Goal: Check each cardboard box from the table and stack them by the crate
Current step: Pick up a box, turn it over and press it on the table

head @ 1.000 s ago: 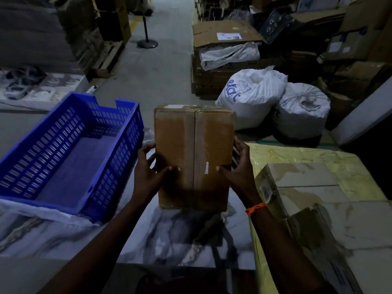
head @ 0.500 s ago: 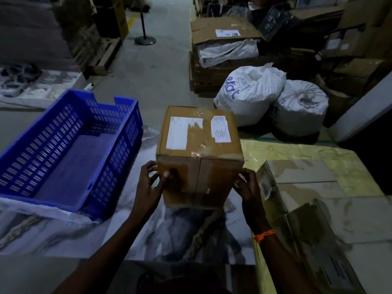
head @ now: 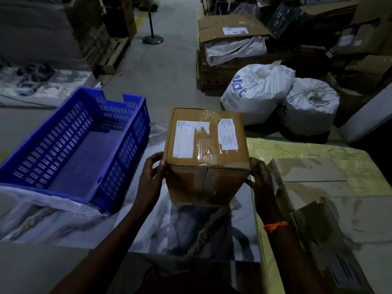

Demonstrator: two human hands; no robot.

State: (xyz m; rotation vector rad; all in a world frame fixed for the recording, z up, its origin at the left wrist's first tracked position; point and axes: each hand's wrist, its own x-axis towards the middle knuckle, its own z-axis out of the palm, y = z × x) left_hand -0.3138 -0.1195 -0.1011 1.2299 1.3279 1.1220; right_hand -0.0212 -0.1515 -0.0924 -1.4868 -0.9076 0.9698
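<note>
A brown cardboard box (head: 206, 154) with two white labels and clear tape on its top face is held above the marble-patterned table (head: 169, 230). My left hand (head: 151, 179) grips its left side, thumb at the top front corner. My right hand (head: 259, 177) grips its right side; an orange thread circles that wrist. The empty blue plastic crate (head: 74, 145) stands on the table just left of the box. More cardboard boxes (head: 318, 187) lie on the table at the right, beside my right arm.
Two white sacks (head: 258, 90) sit on the floor beyond the table, with a stack of cardboard and pallets (head: 231, 39) behind them. A post on a round base (head: 152, 37) stands in the aisle. White plastic sheeting (head: 48, 206) lies under the crate's near edge.
The box has been tipped from standing on end with its taped seam facing me to lying with the labelled face up. Both hands slid to its sides.
</note>
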